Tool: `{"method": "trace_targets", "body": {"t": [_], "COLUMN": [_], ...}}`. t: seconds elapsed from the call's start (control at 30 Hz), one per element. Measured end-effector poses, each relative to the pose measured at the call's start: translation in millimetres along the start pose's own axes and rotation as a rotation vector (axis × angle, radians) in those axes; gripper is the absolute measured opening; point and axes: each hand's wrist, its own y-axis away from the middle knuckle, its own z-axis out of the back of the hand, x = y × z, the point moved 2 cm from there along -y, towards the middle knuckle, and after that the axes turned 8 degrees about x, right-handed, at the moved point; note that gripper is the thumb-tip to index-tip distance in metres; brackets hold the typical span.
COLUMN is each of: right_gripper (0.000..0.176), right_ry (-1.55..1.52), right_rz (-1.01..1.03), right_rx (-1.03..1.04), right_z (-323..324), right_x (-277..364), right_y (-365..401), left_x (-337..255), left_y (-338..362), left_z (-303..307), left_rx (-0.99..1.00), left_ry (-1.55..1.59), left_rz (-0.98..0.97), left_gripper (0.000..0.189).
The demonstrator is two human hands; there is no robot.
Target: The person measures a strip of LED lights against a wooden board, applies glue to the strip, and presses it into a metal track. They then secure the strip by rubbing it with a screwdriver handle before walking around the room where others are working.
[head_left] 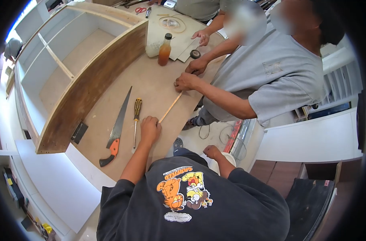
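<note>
My left hand (150, 129) lies on the brown board tabletop (106, 96), its fingers closed on the near end of a thin wood-coloured strip (170, 107). A co-worker's hand (185, 82) is on the strip's far end. Left of my hand lie a screwdriver (137, 110) with a yellow and black handle and a handsaw (120, 120) with an orange and black handle. My right hand (213, 152) is closed in a fist off the table's edge, near a white bucket (225, 162); nothing shows in it.
A curved wooden frame with compartments (98, 62) stands at the left. Farther back are a bottle of orange liquid (164, 50), a black tape roll (195, 54) and red scissors (140, 10). Two people stand across the table. Cables (231, 136) lie on the floor.
</note>
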Motion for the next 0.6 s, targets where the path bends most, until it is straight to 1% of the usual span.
{"method": "trace_targets", "body": {"t": [0.1,0.2,0.27,0.33,0.37,0.4,0.47,0.53,0.57,0.6], "right_gripper": [0.025,0.020,0.016,0.017,0.017,0.022,0.020,0.019,0.017,0.016], "right_ry": [0.113,0.315,0.811,0.826,0.825,0.824,0.810,0.827,0.610,0.392], "right_rz": [-0.011,-0.069,0.160,0.122,0.135,0.151,0.151,0.135,0.011,-0.111], "right_rx": [0.047,0.125,0.160,0.212,0.215,0.221,0.210,0.227,0.163,0.107], "right_z": [-8,-8,-22,-19,-17,-17,-16,-16,-13,-12], "right_x": [-2,1,-15,-9,-5,-5,-2,1,1,0], "right_y": [-6,-3,-9,-3,1,3,3,6,7,10], "left_x": [1,3,2,-1,-1,-1,-3,-15,-25,-33], "left_y": [0,1,1,1,1,1,0,6,11,14], "left_z": [-1,-5,-5,-3,-2,-3,0,9,13,14], "left_rx": [0.011,0.006,0.023,0.032,0.040,0.047,0.067,-0.053,-0.110,-0.121], "left_ry": [-0.005,-0.039,-0.028,-0.015,-0.011,-0.010,-0.012,-0.073,-0.102,-0.072], "left_rz": [0.004,-0.004,0.012,0.017,0.026,0.028,0.043,-0.065,-0.114,-0.189], "left_gripper": [0.008,0.009,0.010,0.011,0.011,0.013,0.017,0.020,0.021,0.021]}}
